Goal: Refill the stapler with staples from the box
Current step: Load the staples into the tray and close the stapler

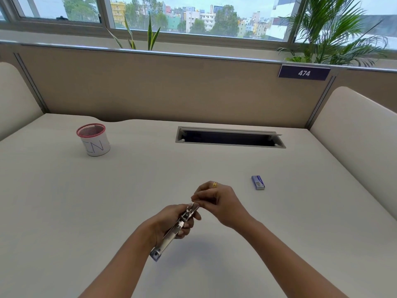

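Stapler [176,230] opened, gripped in the left hand [171,222] above the table [86,201]; right hand [217,203] pinches at its front end (staples too small to tell). Box [258,182] lies well apart, right. Loading step; next needs careful seating.

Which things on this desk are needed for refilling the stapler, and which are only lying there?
Needed: stapler, held open in the left hand; right hand pinching at its front end; staple box.

Only lying there: mesh pen cup; cable hatch.

Daylit windows [150,9] above beige partition [150,87], white desk [86,201].
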